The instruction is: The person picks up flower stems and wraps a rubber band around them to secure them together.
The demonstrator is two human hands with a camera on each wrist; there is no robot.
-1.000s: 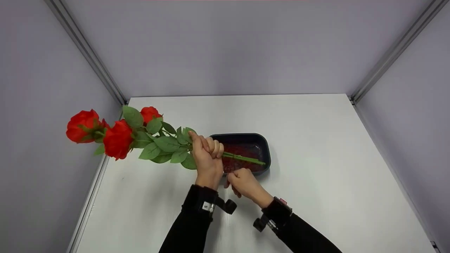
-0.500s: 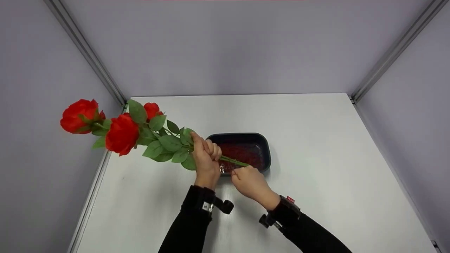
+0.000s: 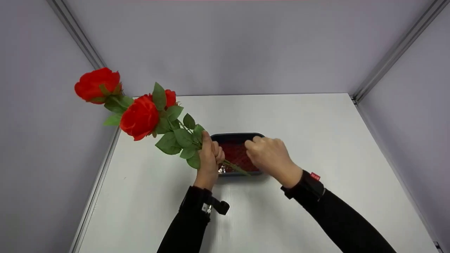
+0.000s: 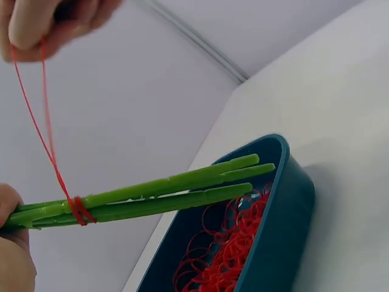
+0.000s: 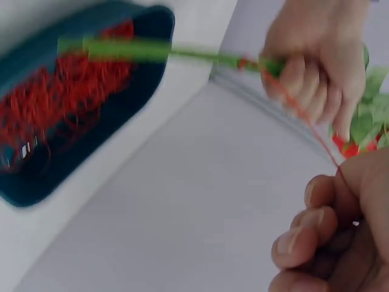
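So: white table inside a grey-walled booth w/ metal corner rails; on it a dark tray full of loose red rubber bands, sitting right under the hands so bands are within reach. Left hand is fisted round the stems of three red roses, blooms tilted up-left and stem ends out over the tray, which keeps them bunched and clear for wrapping. Right hand pinches one rubber band and pulls it taut away from the stems, other end already looped round them next to the left fist.
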